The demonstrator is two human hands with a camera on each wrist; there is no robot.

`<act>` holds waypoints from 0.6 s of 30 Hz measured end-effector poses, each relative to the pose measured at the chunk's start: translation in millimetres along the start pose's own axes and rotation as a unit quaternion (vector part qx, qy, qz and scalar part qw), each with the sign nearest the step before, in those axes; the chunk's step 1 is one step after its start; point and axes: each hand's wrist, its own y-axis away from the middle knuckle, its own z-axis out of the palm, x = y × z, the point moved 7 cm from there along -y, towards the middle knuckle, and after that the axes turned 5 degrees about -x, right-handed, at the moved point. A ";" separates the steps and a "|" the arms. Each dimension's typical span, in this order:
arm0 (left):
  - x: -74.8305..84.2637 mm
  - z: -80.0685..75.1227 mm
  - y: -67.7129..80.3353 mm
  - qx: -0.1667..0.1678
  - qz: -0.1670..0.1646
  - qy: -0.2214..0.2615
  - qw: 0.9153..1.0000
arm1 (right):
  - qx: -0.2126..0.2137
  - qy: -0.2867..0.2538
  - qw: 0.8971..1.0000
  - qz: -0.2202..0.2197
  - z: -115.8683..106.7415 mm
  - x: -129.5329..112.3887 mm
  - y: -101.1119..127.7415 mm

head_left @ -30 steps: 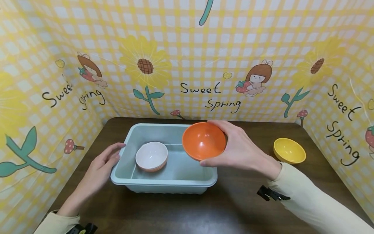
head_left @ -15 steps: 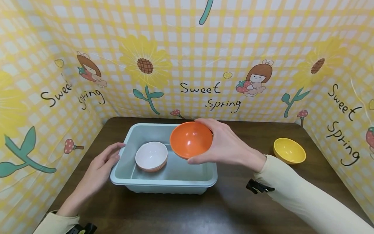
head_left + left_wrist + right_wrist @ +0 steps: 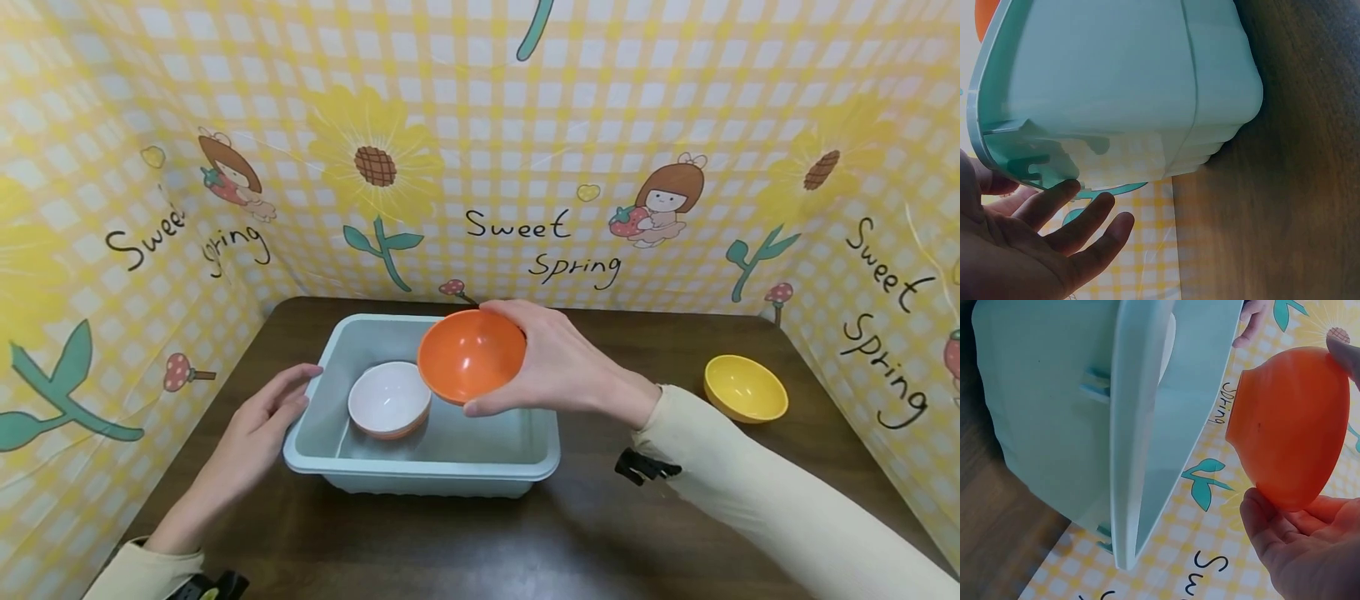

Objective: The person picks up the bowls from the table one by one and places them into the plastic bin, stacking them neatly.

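Note:
An orange bowl [image 3: 472, 357] is held above the pale blue-green tub [image 3: 420, 468], tilted so its inside shows in the head view. My right hand [image 3: 558, 360] grips it by the right side, thumb at the near rim and fingers at the far rim. In the right wrist view the bowl's outside [image 3: 1291, 428] and foot show, apart from the tub. Inside the tub, at its left, sits a bowl with a white inside [image 3: 390, 398] and an orange-pink outside. My left hand [image 3: 258, 425] touches the tub's left rim, with fingers loosely extended beneath it in the left wrist view.
A yellow bowl [image 3: 746, 388] stands on the right of the dark wooden table [image 3: 622, 517]. Yellow checked cloth [image 3: 517, 150] with printed flowers and words closes in the back and both sides.
My right hand has carried the orange bowl leftward over the tub, nearer the white-lined bowl. My left hand and the tub hold their place.

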 end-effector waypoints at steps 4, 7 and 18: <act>0.3 -0.7 0.5 -0.003 -0.003 0.002 1.000 | -0.004 0.003 1.000 -0.001 2.1 -2.4 -6.7; 0.9 -0.9 -0.1 -0.004 -0.003 0.001 1.000 | -0.006 -0.002 1.000 -0.006 3.8 -4.7 -12.0; 0.9 -0.8 -0.9 -0.002 -0.005 -0.009 1.000 | -0.033 -0.021 0.999 -0.016 17.2 -11.0 -34.3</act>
